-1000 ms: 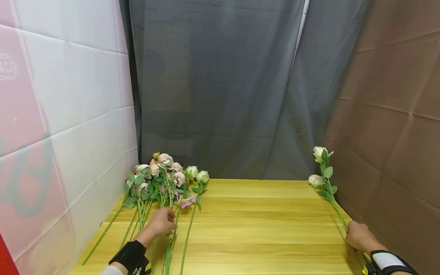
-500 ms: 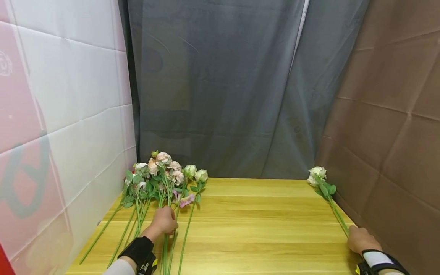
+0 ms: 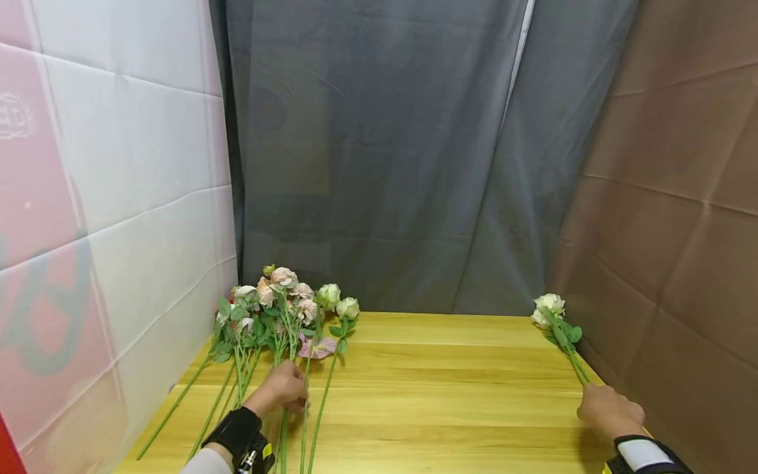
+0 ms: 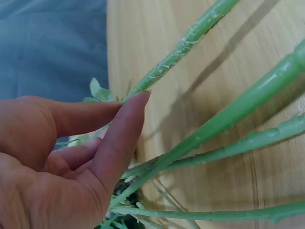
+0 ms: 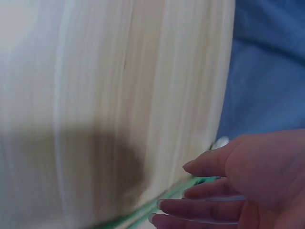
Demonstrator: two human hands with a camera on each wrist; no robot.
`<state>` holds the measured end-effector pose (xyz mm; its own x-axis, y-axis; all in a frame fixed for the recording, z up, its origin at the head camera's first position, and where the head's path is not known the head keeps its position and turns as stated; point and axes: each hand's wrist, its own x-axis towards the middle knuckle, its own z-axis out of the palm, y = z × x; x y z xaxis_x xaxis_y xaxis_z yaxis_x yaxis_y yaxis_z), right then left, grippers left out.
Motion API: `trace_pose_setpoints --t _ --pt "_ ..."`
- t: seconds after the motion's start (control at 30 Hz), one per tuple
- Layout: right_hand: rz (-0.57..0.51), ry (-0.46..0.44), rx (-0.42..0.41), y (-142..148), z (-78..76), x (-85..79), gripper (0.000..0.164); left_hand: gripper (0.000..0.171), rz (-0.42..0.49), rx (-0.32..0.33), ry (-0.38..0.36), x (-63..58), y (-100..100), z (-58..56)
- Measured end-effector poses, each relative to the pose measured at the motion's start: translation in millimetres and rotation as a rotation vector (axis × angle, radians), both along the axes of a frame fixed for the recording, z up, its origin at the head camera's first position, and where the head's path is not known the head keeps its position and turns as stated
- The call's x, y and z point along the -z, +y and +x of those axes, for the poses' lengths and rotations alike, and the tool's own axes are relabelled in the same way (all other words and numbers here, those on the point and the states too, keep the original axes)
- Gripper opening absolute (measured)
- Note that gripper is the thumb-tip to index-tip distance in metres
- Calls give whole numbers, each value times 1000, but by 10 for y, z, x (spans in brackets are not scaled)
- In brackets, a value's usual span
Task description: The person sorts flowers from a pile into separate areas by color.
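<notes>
In the left wrist view, my left hand pinches a green flower stem between thumb and forefinger. Several other stems run past below it. The head view has this left hand low over the bunch, just under the pale pink flowers and a purple flower. At the right edge of the table lie white roses with green leaves. My right hand is at their stems; in the right wrist view its fingers are loosely extended beside the green stems.
The yellow wooden table ends at a grey curtain behind. A white and pink sheet hangs along the left, a brown one along the right. Two pale green roses lie at the bunch's right side.
The white roses have come down onto the table at the right, and my right hand has shifted left off their stems. Beside my left hand, a stem has swung slightly right.
</notes>
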<state>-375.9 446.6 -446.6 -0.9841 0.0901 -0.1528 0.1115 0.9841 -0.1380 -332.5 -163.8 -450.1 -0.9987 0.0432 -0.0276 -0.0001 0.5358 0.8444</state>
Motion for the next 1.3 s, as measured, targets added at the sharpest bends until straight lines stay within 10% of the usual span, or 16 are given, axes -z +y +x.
trace_pose_setpoints --t 0.4,0.53,0.67,0.9,1.3 --pt "12 276 -324 -1543 115 -249 8 5 262 80 47 -332 46 18" --pt "-267 264 -507 -2245 209 -305 21 5 298 112 63 -388 172 -19" --pt "-689 19 -644 -2840 340 -311 37 7 342 135 101 -403 363 -22" --pt "-1091 -229 -603 -3354 540 -260 33 6 400 177 132 -388 697 -7" --pt "-1124 -156 -579 -3351 557 -199 10 30 437 218 134 -320 781 -5"
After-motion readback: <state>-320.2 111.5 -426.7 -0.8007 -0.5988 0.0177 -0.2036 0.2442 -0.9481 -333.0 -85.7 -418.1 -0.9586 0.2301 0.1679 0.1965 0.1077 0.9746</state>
